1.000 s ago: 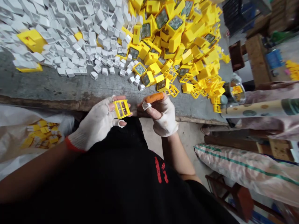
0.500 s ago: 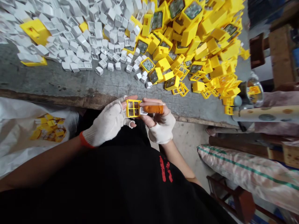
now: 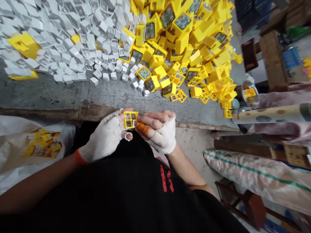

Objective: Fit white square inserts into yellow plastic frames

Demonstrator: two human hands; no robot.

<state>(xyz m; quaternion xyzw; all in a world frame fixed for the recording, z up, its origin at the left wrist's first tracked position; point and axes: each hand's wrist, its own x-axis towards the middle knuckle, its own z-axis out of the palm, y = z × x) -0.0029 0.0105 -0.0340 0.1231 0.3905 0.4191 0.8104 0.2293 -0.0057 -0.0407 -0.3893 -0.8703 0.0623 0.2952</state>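
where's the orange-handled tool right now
In the head view the orange-handled tool is in the right hand, low centre, its tip against the yellow grid frame that the left hand holds.

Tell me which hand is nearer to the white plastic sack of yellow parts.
Left. The left hand is just right of the white plastic sack; the right hand lies farther right, beyond the small yellow plastic window frame.

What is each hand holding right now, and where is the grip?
Left hand: small yellow plastic grid frame, by its left edge. Right hand: orange-handled tool, by the handle.
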